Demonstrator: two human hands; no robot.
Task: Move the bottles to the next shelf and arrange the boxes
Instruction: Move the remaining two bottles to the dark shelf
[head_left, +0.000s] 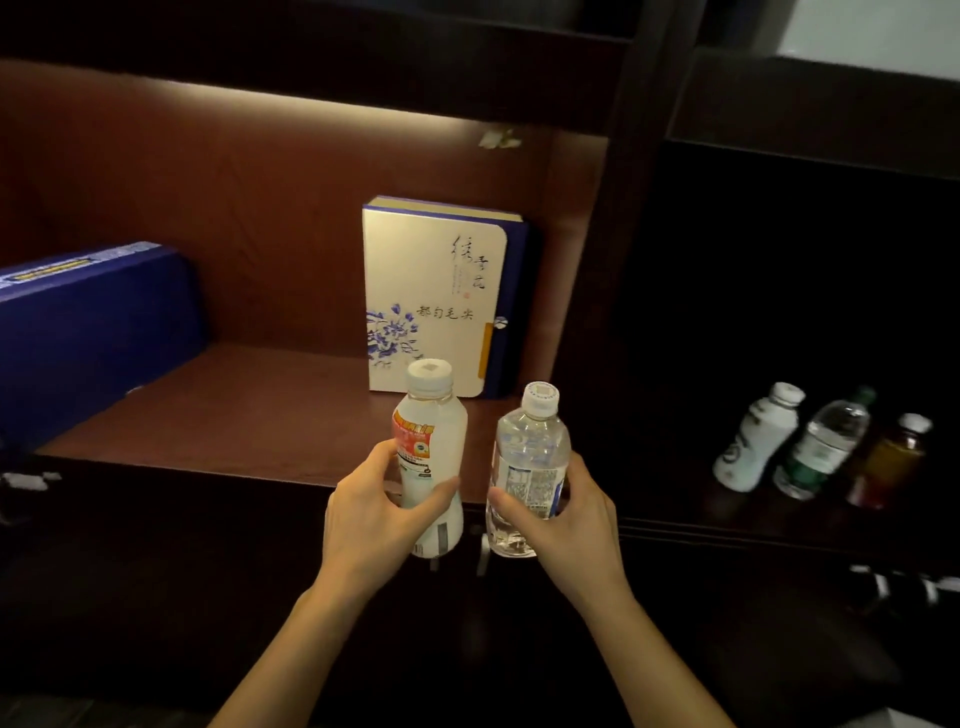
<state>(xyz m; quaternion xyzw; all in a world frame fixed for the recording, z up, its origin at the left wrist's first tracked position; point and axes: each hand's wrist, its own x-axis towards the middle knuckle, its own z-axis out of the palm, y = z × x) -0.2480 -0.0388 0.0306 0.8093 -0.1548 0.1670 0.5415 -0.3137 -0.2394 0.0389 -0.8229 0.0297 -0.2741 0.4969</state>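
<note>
Bottles: three moved, two in hand

Left hand grips milky bottle, right hand grips clear bottle, both at lit shelf near edge. Three bottles stand on dark right shelf. Boxes look unarranged.

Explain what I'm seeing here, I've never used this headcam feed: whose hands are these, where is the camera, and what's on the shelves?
There is no machine: these are a person's two bare hands, filmed by one wide-angle camera worn on their head, looking forward and down.

The left hand grips a milky white bottle with a red and orange label. The right hand grips a clear water bottle. Both bottles are held upright in front of the lit shelf.

On that shelf a cream box with blue flowers stands upright towards the right, and a dark blue box sits at the left edge.

The darker shelf to the right holds three bottles: a white one, a clear one with a green label and an amber one.
</note>
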